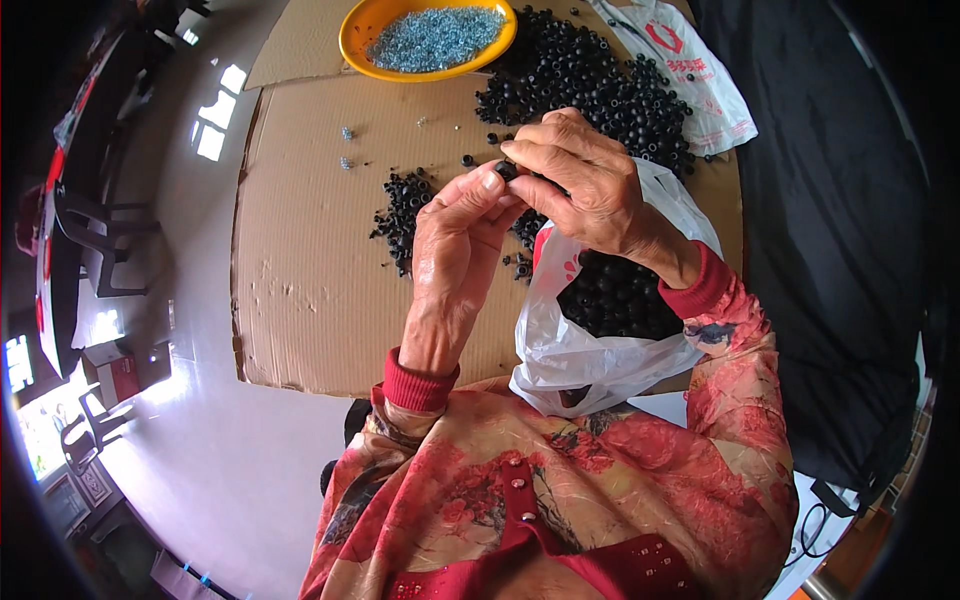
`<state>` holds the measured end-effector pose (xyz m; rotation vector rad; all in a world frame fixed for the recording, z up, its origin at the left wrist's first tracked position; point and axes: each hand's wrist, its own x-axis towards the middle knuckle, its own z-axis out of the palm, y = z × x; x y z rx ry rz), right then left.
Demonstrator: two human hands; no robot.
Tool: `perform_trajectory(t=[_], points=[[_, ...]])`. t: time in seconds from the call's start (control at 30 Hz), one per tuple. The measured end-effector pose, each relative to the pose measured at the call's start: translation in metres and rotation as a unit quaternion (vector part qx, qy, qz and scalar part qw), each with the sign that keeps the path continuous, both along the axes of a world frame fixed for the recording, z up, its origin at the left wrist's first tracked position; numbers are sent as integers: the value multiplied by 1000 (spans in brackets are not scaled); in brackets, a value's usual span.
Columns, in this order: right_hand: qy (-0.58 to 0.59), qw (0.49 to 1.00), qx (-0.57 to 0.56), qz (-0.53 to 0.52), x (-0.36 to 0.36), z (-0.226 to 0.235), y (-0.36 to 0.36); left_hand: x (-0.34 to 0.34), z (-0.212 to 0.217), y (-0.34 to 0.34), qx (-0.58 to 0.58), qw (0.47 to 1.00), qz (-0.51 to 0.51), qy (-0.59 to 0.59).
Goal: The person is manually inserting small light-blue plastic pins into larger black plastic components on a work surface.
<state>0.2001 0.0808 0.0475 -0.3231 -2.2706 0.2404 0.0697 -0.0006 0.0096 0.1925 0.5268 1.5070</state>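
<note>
Above the cardboard, my two hands meet at a small round black plastic part [506, 171]. My left hand [458, 225] pinches it between thumb and fingers. From the other side, the fingertips of my right hand [585, 185] close on the same part; whether they also hold a smaller piece is hidden. Under my right wrist sits a white plastic bag [555, 340], its mouth showing many black round parts [620, 295]. Beyond my hands spreads a large heap of hollow black parts [590, 85]. A pile of smaller black pieces [403, 212] lies left of my left hand.
An orange bowl [352, 45] of small clear bluish pieces [437, 40] stands at the far edge of the cardboard sheet [310, 270]. Another printed white bag [715, 100] lies far right. Black fabric [820, 230] hangs along the right side. Dark chairs [105, 235] stand at left.
</note>
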Motion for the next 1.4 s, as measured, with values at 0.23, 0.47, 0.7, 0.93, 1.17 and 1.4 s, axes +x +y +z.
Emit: perform_trajectory(t=[0.23,0.47,0.7,0.93,1.17,1.4], points=[[8,1000,-21,6,0,-2,-2,2,-3,-1,-9,1000,19,-5],[19,1000,6,6,-3,-5,-3,4,-7,-1,2,999,27,-30],[21,1000,-6,18,-2,-6,-5,5,-1,-2,-4,999,34,1],[-51,997,-38,-34,17,13,15,0,15,2,4,999,-4,53],[-191,977,-94,-20,71,7,-7,-42,-5,-13,2,993,60,102],[-217,968,-115,-55,94,-1,-13,-42,-9,-21,20,993,45,110]])
